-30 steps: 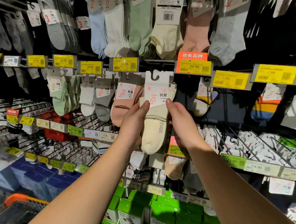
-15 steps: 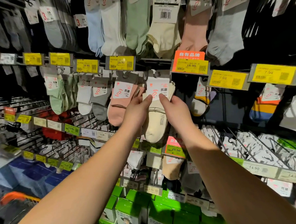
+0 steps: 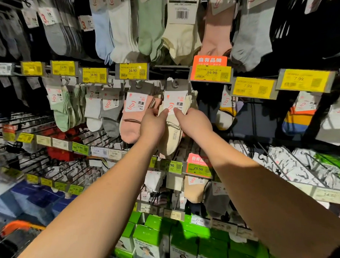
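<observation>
Left hand (image 3: 152,125) and right hand (image 3: 194,122) both pinch the cream sock pack (image 3: 173,136) at the bottom edge of its card label (image 3: 175,102). It hangs just beside the pink pack (image 3: 130,120). If the hanger hook (image 3: 175,83) misses the peg (can't see it), the pack probably drops on release. A second ago it's nearer the camera, hands wider apart.

Cream sock pack (image 3: 172,134) seen at frame centre, hung upright by its hook at the display peg, toe pointing down. White paper label (image 3: 175,102) with red sock logo wrapped around the cuff.
</observation>
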The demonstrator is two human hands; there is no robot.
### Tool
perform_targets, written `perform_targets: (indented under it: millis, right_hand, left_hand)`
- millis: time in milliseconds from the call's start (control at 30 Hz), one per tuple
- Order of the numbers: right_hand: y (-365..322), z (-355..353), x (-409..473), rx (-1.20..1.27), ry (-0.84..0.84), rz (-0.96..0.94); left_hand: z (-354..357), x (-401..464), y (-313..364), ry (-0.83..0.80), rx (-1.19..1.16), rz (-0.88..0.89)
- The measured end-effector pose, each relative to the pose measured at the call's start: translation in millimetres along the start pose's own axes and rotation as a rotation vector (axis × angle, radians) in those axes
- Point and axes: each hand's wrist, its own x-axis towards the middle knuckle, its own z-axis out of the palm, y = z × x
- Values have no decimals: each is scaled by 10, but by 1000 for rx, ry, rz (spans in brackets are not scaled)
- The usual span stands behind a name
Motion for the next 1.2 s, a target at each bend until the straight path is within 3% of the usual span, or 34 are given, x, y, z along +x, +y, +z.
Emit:
perform_targets:
  millis: [267, 467, 733, 833, 867, 900, 933, 1033, 1200]
  right_hand:
    - [74, -70, -387, -171, -34, 98]
    - [506, -19, -1123, -11, -4, 112]
    - [1315, 216, -2173, 24, -283, 257]
    - [1661, 222, -2644, 26, -378, 348]
    - [1774, 205, -2815, -5, -406, 377]
    - [1879, 178, -2979, -40, -420, 387]
    - [2008, 154, -3142, -53, -419, 408]
    - [2421, 70, -3575, -34, -433, 490]
    - [3221, -146, -4288, -25, -469, 642]
  left_hand:
    - [-151, -237, -43, -51, 73, 11]
    - [-399, -779, -302, -45, -13, 36]
    - [-148, -1709, -849, -403, 112, 85]
    - [87, -2113, -1086, -625, 29, -106]
    - [177, -2216, -1145, -599, 161, -2]
    - [300, -2340, -1249, -648, 261, -8]
    - [394, -2494, -1323, -696, 194, -149]
    - [660, -2937, -1447, -764, 422, 116]
    - [1224, -3751, -1551, -1009, 468, 228]
